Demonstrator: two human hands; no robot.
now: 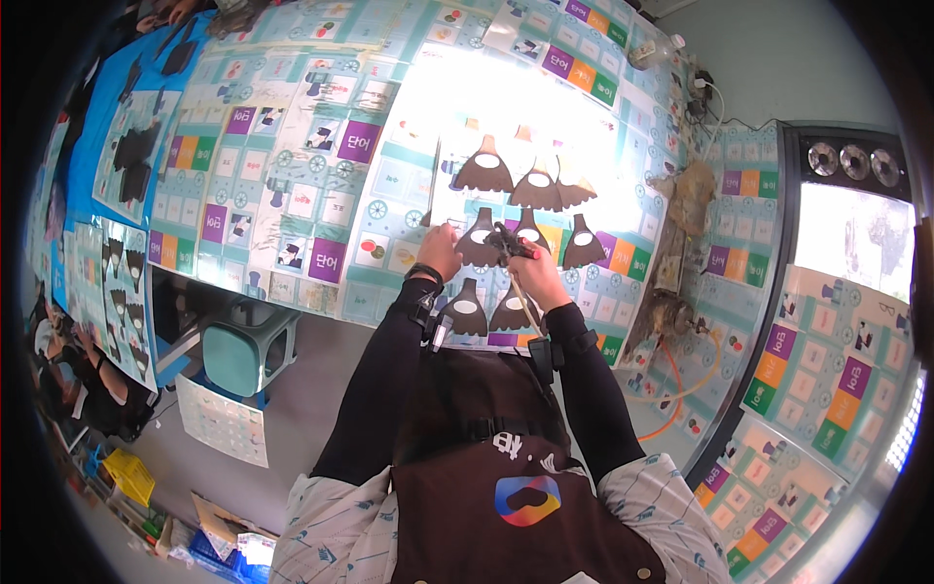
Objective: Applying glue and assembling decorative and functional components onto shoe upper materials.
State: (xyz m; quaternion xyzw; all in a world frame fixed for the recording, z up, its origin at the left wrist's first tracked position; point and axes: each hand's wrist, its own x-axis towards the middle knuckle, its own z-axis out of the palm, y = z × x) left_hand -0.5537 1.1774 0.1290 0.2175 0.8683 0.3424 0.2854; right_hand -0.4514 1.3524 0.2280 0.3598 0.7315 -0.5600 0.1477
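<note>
In my right hand (540,273) is a dark tool that looks like a spray gun (504,243), with a pale hose running down from it toward me. The tool's front lies over the middle row of dark brown fan-shaped pieces (583,243), partly hiding them. My left hand (441,251) is closed at the left edge of this row, beside a fan-shaped piece (476,240); whatever its fingers hold is too small to make out. More such pieces, each with a pale oval spot, lie in a far row (484,167) and a near row (465,310).
Patterned printed sheets cover the table (292,185). A clear bottle (657,51) stands at the far right, with orange tubing (673,380) hanging at the table's right side. A green stool (236,355) is at left. Another person (92,384) works beyond it, near similar dark pieces.
</note>
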